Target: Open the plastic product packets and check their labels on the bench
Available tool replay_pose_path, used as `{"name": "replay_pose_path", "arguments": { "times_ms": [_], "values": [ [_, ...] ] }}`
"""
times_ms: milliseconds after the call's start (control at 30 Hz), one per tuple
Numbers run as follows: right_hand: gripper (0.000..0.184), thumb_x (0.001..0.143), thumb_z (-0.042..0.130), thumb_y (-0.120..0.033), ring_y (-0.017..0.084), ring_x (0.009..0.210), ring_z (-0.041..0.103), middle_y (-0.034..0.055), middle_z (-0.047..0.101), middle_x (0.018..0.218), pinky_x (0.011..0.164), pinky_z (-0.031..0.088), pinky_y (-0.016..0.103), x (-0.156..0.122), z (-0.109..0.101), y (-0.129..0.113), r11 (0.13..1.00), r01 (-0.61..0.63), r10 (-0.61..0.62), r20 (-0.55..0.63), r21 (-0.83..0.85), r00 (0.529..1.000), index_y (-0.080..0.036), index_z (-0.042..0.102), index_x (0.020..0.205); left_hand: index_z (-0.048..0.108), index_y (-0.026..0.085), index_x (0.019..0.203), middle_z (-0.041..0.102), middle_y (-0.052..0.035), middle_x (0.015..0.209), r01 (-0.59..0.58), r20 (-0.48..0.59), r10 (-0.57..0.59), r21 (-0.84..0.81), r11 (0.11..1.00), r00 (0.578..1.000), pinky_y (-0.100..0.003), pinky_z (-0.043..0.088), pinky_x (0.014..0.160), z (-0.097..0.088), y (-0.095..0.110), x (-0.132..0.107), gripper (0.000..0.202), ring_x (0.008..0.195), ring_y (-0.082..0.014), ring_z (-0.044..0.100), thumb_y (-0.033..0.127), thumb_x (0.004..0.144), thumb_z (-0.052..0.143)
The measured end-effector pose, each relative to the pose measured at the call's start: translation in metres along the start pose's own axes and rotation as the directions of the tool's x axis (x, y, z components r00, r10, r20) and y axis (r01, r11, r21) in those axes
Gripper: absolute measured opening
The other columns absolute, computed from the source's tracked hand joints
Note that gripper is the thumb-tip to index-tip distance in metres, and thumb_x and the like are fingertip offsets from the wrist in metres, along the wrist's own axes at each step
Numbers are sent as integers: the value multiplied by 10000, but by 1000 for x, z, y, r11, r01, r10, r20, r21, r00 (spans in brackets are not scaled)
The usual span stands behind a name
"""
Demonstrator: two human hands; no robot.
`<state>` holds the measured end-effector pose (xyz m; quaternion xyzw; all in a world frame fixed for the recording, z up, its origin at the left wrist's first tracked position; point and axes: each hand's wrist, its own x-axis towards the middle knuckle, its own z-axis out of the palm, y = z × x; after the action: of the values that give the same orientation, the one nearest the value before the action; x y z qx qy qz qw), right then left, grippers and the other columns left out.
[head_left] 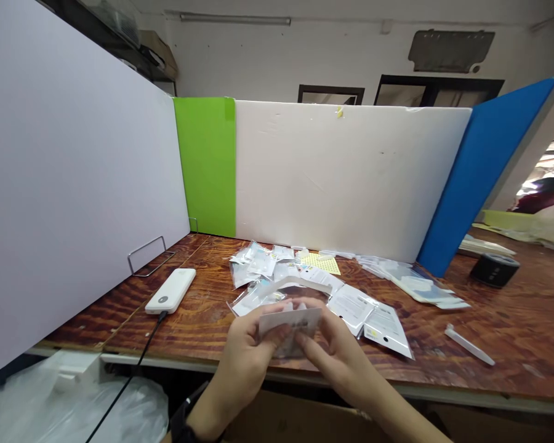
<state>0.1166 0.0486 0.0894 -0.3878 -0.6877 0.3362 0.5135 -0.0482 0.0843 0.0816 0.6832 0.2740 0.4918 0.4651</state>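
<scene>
A small white card (270, 320) with clear plastic below it is held at the table's front edge. My left hand (247, 347) is closed on its left side, thumb pressed on the near face. From the right, my right hand (332, 351) grips the same card, thumb also on the front. Small whitish tips show above the card's top edge, too blurred to name. Just beyond my hands lies a curved white plastic strip (300, 281). Flat printed packets (385, 329) lie to the right of it, and a heap of clear small bags (253, 264) lies behind on the left.
A white power bank (170, 292) with a black cable lies on the wooden table (203, 320) at left. A sheet of yellow stickers (321, 263) and clear plastic bags (415, 283) lie farther back. A white plastic strip (469, 344) is at right. White, green and blue panels (351, 178) enclose the back.
</scene>
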Motion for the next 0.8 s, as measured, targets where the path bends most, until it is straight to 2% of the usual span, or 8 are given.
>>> {"name": "replay_pose_path", "arguments": {
  "times_ms": [67,133,200,267,400,533,633,800],
  "values": [
    [356,872,577,-385,232,1152,533,49,585,1233,966,421,339,0,0,-1,996,-35,38,-32,87,999,-303,523,1214,677,194,1079,723,-60,1089,-107,-17,109,106,989,994,-259,529,867,-2,-2,-2,235,980,-191,673,257,869,592],
    [342,860,578,-450,238,1144,537,46,579,1243,945,435,337,0,0,2,979,-106,115,-39,176,993,-302,565,1168,640,195,1141,714,-63,1107,-294,6,303,259,920,953,-243,517,885,-4,-5,-4,281,1004,-177,664,177,866,588],
    [326,844,593,-476,240,1089,564,48,606,1193,924,441,345,1,-1,4,950,-193,212,-52,247,976,-283,611,1107,589,174,1200,694,-86,1146,-487,75,502,398,777,862,-247,488,941,-4,-8,-5,363,1067,-170,635,82,850,565],
    [318,828,623,-460,235,1023,591,49,645,1103,911,440,357,1,0,4,905,-264,286,-19,333,958,-266,629,1080,559,142,1215,675,-117,1171,-595,150,609,487,640,779,-270,461,991,-3,-8,-5,414,1127,-169,600,5,826,522],
    [277,773,699,-386,226,957,613,48,684,908,867,456,334,3,3,-5,799,-317,327,72,510,942,-212,678,987,578,93,1148,689,-149,1123,-643,224,661,582,498,716,-302,473,994,1,-2,-4,396,1137,-178,593,-38,794,461],
    [293,649,789,-290,197,813,636,49,690,857,758,499,311,4,1,-10,671,-395,424,112,628,898,-183,700,906,606,61,1070,715,-161,1053,-672,267,709,636,380,653,-351,519,948,4,3,-2,343,1071,-213,635,-34,787,437],
    [308,599,822,-244,162,672,635,35,694,807,676,519,307,3,0,-8,610,-451,510,113,652,853,-191,700,877,611,61,1053,723,-152,1032,-678,295,705,645,351,645,-346,524,942,5,3,-2,332,1055,-203,642,-30,801,415],
    [301,615,801,-299,192,693,648,77,714,818,637,535,311,4,-2,-9,591,-412,507,78,693,858,-166,728,875,606,47,1080,711,-166,1066,-674,290,707,651,349,645,-394,522,948,4,-4,-2,356,1095,-230,618,-43,779,440]
  ]
}}
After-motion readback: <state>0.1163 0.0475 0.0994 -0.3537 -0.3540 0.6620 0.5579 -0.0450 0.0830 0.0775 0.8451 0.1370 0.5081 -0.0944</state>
